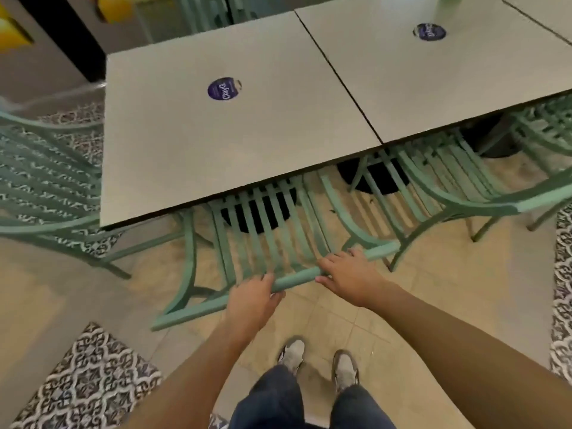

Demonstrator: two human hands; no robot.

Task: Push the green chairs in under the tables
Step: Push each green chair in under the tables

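A green slatted metal chair (263, 239) stands in front of me with its seat tucked under the near grey square table (192, 144). My left hand (252, 300) grips the chair's top rail, fingers curled over it. My right hand (348, 275) grips the same rail a little further right. A second green chair (448, 187) sits to the right, partly under the adjoining table (433, 82). A third green chair (46, 187) stands at the left end of the near table, its seat mostly outside the table edge.
Both tables carry a round dark sticker (224, 88). Black round table bases (376, 178) show beneath. More green chairs (204, 10) stand on the far side. My feet (318, 363) are on beige tiles, with patterned tiles (86, 382) at left and right.
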